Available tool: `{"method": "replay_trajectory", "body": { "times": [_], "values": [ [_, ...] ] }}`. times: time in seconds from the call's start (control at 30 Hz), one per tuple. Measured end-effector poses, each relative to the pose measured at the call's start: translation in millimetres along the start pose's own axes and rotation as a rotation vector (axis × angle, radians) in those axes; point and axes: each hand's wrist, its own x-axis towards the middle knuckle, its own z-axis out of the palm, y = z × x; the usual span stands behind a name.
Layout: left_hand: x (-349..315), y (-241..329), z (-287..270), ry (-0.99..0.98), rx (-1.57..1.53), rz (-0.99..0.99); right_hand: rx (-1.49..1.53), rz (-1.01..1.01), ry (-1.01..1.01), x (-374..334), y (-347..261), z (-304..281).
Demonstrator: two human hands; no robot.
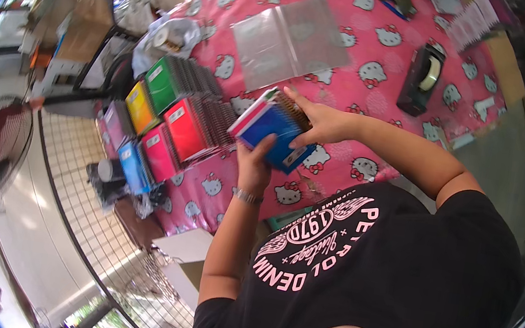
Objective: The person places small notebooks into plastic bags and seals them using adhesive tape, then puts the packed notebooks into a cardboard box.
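A small stack of spiral notebooks (275, 132) is held between my two hands above the table, tilted, with a blue cover on top and pink and white edges beneath. My left hand (254, 163), wearing a metal-banded watch, grips the near left side with its thumb on the blue cover. At the coil side, my right hand (328, 125) closes round the stack, its forefinger reaching over the far corner. Left of them stand piles of spiral notebooks: green (164, 85), yellow (140, 108), red (187, 129), pink (159, 152), blue (133, 168) and purple (118, 123).
A clear plastic sleeve (291, 43) lies flat on the pink patterned tablecloth (212, 183) beyond my hands. The black tape dispenser (421, 79) stands at right. A white plastic bag (190, 36) sits behind the piles. Wire mesh (86, 205) and a fan (0, 145) are at left.
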Motion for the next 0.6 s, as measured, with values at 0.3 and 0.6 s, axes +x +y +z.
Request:
{"method": "replay_trajectory", "body": {
  "times": [0.3,0.6],
  "values": [
    [103.7,-135.3,-2.2,-0.361,0.788,0.352,-0.124,-0.259,0.384,-12.4,163.8,-24.5],
    [139.0,-175.5,-42.4,-0.409,0.981,0.376,-0.150,-0.380,0.418,16.1,190.8,-11.3]
  ]
}}
